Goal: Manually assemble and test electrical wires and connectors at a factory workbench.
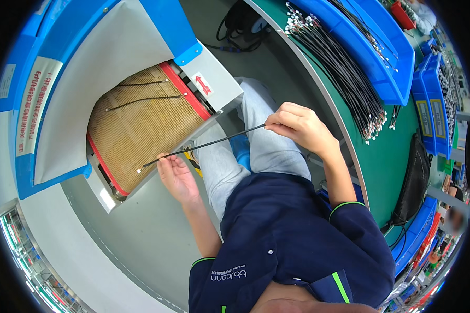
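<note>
A thin black cable (214, 142) is stretched between my two hands, slanting up to the right. My left hand (176, 178) pinches it near its left end, where a small white connector (139, 171) sticks out over the edge of a brown mesh conveyor belt (146, 122). The cable's other end is closed in the fingers of my right hand (300, 128), which hide whatever tip it has. Two more black cables lie apart on the belt; the nearer one (146, 100) has white connectors at its ends.
The belt runs under a white curtain (109, 47) in a blue-framed machine (164, 23). At right, a green table (391, 195) carries a large bundle of black cables (344, 78), blue bins (397, 52) and a black bag (413, 180). Loose black cords (235, 31) lie below the table.
</note>
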Demonstrator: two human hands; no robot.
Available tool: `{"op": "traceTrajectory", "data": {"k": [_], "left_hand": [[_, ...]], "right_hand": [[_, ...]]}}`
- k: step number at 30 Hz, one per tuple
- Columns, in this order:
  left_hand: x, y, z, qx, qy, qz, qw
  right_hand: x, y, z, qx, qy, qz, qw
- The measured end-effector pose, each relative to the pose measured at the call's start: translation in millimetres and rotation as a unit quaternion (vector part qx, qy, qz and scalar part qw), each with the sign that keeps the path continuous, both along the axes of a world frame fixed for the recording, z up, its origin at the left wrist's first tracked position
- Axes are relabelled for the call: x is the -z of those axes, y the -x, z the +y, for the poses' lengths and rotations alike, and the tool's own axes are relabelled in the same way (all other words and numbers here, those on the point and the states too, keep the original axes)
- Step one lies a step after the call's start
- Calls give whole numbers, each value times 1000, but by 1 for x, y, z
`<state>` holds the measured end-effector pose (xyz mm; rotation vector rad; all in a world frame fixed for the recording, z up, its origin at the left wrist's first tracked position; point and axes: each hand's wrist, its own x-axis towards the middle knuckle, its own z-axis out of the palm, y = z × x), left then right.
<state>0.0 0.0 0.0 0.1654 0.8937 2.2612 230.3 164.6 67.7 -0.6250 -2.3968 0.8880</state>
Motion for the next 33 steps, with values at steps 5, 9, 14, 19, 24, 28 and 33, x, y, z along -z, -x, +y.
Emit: {"op": "traceTrajectory", "data": {"k": [5, 9, 14, 19, 24, 28, 33], "left_hand": [[1, 3, 0, 13, -16, 0, 1000], [1, 3, -2, 7, -9, 0, 1000], [9, 8, -6, -13, 22, -12, 1000], [8, 8, -4, -9, 54, -8, 998], [11, 13, -6, 8, 45, -3, 999], [11, 22, -7, -1, 60, -15, 998], [25, 21, -6, 44, 138, -23, 989]], "right_hand": [[-1, -1, 1, -21, 24, -18, 999], [3, -1, 0, -27, 22, -19, 999], [-4, 3, 3, -23, -20, -34, 999], [-7, 33, 0, -10, -35, -20, 999], [11, 79, -20, -85, -43, -59, 994], [25, 99, -24, -86, -42, -29, 995], [45, 152, -18, -10, -67, 2, 998]]}}
